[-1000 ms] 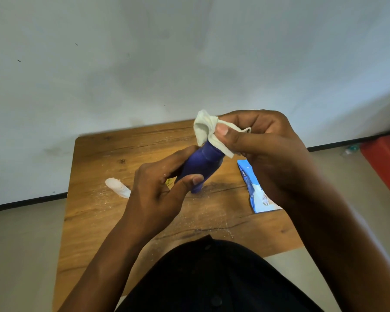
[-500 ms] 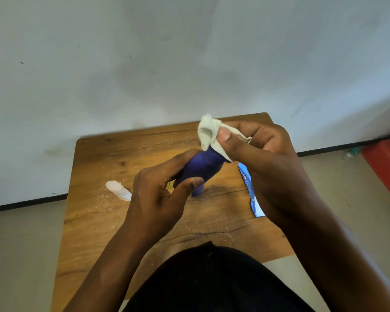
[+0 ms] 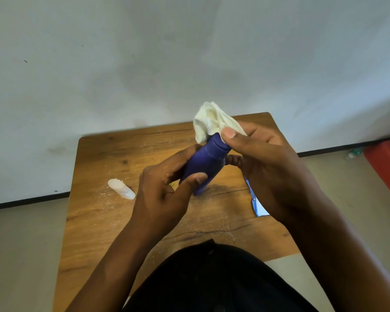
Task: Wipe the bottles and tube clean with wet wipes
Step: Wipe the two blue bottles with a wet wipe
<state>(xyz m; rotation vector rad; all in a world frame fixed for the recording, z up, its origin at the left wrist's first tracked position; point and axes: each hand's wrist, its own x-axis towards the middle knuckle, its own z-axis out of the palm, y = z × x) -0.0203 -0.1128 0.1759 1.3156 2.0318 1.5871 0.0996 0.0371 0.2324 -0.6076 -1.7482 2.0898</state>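
While my left hand (image 3: 164,194) grips the blue bottle (image 3: 206,166) above the table (image 3: 95,212), my right hand (image 3: 263,163) pinches the wipe (image 3: 212,123) over its cap; the white tube (image 3: 122,189) lies untouched, I judge.

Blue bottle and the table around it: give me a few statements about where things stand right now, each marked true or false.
1. The left hand grips the blue bottle by its lower body. True.
2. The blue bottle stands upright on the wooden table. False: it is held tilted above the table.
3. The right hand presses the wet wipe against the bottle's top end. True.
4. The white tube is in the right hand. False: it lies on the table, left of the hands.
5. The blue and white wipe packet lies on the floor. False: it lies on the table, mostly hidden behind the right forearm.
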